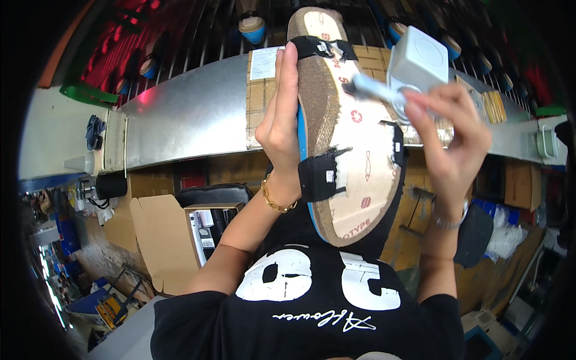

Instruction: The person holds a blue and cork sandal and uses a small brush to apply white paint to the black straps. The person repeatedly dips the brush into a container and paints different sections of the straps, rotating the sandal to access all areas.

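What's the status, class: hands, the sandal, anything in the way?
Left hand grips the sandal sole by its edge. Right hand holds a brush to it, beside a white container. Nothing blocking.

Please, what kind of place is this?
Probably a shoe factory or workshop. The left hand holds an unfinished sandal sole, the right hand works on it with a brush, and a metal conveyor line runs behind cardboard boxes.

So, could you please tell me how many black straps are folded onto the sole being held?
3: one across the toe end, one at the left edge by the wrist, one at the right edge. Others may be hidden behind the sole.
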Tool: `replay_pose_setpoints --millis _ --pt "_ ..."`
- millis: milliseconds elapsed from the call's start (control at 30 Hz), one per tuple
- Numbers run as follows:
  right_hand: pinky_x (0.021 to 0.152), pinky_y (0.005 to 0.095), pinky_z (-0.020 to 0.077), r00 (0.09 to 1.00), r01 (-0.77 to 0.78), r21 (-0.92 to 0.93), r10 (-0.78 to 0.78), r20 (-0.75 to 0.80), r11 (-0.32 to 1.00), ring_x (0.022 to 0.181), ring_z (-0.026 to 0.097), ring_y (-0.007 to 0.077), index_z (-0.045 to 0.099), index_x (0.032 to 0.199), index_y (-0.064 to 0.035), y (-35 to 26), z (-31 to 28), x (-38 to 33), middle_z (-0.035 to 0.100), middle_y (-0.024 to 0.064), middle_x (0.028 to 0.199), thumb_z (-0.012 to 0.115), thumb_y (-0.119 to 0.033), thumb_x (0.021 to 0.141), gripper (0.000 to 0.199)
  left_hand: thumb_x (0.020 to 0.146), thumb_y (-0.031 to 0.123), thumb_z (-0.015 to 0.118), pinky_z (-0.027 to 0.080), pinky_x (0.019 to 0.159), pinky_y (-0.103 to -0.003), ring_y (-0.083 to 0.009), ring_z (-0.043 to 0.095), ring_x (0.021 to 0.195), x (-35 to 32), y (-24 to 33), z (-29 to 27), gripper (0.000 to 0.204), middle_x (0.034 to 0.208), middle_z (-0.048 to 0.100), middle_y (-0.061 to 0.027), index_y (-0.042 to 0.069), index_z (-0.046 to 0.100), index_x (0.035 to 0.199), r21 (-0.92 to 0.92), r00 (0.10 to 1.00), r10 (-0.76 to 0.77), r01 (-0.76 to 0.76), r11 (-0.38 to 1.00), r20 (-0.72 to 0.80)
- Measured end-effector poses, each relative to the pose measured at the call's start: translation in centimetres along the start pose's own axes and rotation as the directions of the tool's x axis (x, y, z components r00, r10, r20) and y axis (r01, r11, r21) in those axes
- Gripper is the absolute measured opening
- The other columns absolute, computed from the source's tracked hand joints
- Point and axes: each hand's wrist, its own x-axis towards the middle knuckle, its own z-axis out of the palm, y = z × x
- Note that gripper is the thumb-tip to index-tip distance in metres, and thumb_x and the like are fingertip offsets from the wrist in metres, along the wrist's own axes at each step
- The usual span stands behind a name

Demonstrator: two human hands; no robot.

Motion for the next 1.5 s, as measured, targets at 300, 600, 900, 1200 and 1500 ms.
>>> replay_pose_setpoints --millis 300,600,900,1200,1500 --pt "0.065 0.0240 0.0400 0.985 -0.170 0.133 0.165 0.047 0.977 0.073 0.053 0.0119 0.082 0.093 -0.0072 -3.4 -0.8 -2.5 0.059 0.0026 0.082 0.081 0.001 0.072 0.022 0.072 0.025 0.087 0.057 0.093 -0.041 -0.0416 0.059 0.125 0.6 -0.6 -1.1 0.088 0.139 0.053 -0.0339 -0.014 0.047 0.141 0.161 0.992 0.119 -0.125 0.979 0.047" --pt "0.074 0.0278 0.0376 0.995 0.061 0.052 -0.065 0.081 0.997 0.084 0.053 0.0177 0.080 0.087 -0.0055 -2.7 -1.5 -1.7 0.059 0.0084 0.093 0.080 0.001 0.064 0.024 0.072 0.029 0.088 0.061 0.078 -0.039 -0.0410 0.068 0.112 1.2 -0.5 -1.1 0.089 0.128 0.057 -0.0405 -0.012 0.049 0.141 0.189 0.972 0.233 -0.236 0.953 0.038" --pt "0.072 0.0275 0.0373 0.979 -0.061 0.209 0.017 0.204 0.976 0.082 0.053 0.0185 0.080 0.085 -0.0044 -3.2 -2.4 -2.0 0.059 0.0090 0.088 0.080 -0.004 0.065 0.020 0.068 0.023 0.087 0.055 0.093 -0.040 -0.0432 0.060 0.123 0.6 -0.4 -1.7 0.092 0.131 0.059 -0.0361 -0.009 0.047 0.144 0.139 0.993 0.036 -0.052 0.989 0.116" --pt "0.070 0.0278 0.0383 0.980 0.199 -0.096 -0.201 -0.013 0.975 0.077 0.054 0.0151 0.083 0.088 -0.0169 -4.9 -0.5 -3.3 0.058 0.0021 0.089 0.080 -0.005 0.056 0.034 0.070 0.018 0.086 0.056 0.091 -0.039 -0.0372 0.064 0.117 0.9 -0.7 -2.0 0.090 0.127 0.062 -0.0316 -0.008 0.044 0.146 0.124 0.992 -0.014 -0.002 0.992 0.124" --pt "0.069 0.0272 0.0397 0.984 0.157 0.117 -0.166 0.070 0.981 0.075 0.054 0.0123 0.084 0.085 -0.0242 -5.1 -0.5 -3.0 0.058 -0.0009 0.085 0.080 -0.007 0.052 0.037 0.078 0.011 0.079 0.058 0.082 -0.032 -0.0232 0.073 0.095 0.9 -1.8 -2.4 0.077 0.117 0.071 -0.0197 0.001 0.048 0.148 0.061 0.970 -0.137 0.127 0.990 0.202"
